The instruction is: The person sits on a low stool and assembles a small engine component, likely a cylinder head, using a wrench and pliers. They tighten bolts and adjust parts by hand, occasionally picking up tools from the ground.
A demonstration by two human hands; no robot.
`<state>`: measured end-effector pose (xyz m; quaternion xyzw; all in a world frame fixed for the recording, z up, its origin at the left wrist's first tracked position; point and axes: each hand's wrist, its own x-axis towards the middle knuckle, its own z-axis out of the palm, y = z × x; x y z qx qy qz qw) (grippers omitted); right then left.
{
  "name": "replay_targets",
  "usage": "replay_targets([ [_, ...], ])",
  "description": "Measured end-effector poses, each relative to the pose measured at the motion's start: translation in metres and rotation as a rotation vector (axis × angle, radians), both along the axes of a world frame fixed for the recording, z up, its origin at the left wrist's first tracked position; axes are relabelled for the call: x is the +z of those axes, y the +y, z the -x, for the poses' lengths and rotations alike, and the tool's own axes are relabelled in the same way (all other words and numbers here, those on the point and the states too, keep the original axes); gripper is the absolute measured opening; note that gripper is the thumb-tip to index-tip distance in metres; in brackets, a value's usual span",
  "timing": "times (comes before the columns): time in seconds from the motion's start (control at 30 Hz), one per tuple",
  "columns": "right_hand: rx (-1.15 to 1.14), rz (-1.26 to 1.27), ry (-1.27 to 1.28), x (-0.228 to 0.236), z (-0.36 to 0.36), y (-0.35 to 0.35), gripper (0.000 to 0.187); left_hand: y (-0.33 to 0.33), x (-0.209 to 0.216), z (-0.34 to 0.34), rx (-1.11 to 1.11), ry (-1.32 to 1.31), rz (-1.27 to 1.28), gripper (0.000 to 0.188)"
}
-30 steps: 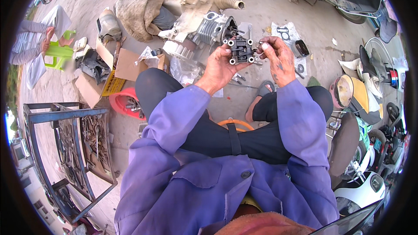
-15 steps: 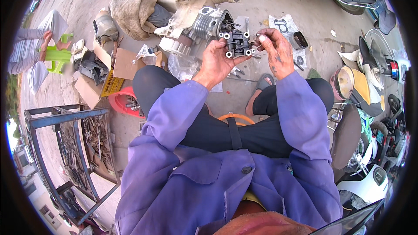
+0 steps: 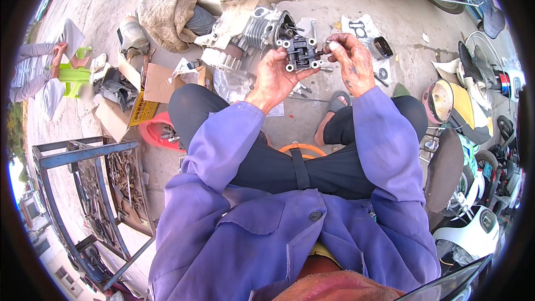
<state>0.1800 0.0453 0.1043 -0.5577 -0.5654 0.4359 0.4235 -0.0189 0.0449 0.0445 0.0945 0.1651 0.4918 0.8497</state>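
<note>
My left hand [image 3: 272, 79] is closed around the lower left of a dark rocker arm assembly [image 3: 302, 54], a blocky metal part with pale round bosses at its corners. It is held up in front of the engine. At the assembly's right side, the thumb and fingers of my right hand [image 3: 354, 62] are pinched together. Whatever small piece they grip there is too small to make out. Just beyond, the finned engine cylinder [image 3: 261, 29] lies on the ground with its open end toward the assembly.
A gasket [image 3: 358, 29] and a dark square-rimmed part [image 3: 382, 48] lie on plastic at the right. Left are a cardboard box [image 3: 161, 82], a red bowl [image 3: 150, 131] of metal parts and a blue metal frame [image 3: 83, 156]. Another person [image 3: 42, 61] sits far left; motorbike parts crowd the right.
Both hands and the rocker arm assembly have shifted very slightly to the left. My right fingertips stay at the assembly's right side. The whole view has tilted a little.
</note>
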Motion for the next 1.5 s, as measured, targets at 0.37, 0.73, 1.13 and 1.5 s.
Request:
replay_targets([
  [0.37, -0.076, -0.077, -0.034, -0.014, 0.003, -0.002, 0.023, -0.002, -0.004, -0.006, 0.062, 0.151, -0.043, 0.051],
  [0.73, -0.177, 0.402, 0.878, -0.038, -0.004, -0.015, 0.025, -0.02, 0.006, -0.034, 0.153, 1.389, -0.787, 0.087],
  [1.13, -0.203, 0.44, 0.929, -0.037, -0.015, -0.021, 0.023, -0.007, -0.006, -0.031, 0.186, 1.343, -1.027, 0.052],
  [1.5, -0.026, 0.391, 0.901, -0.028, -0.013, -0.02, 0.013, -0.013, 0.006, -0.029, 0.109, 1.239, -0.646, 0.076],
])
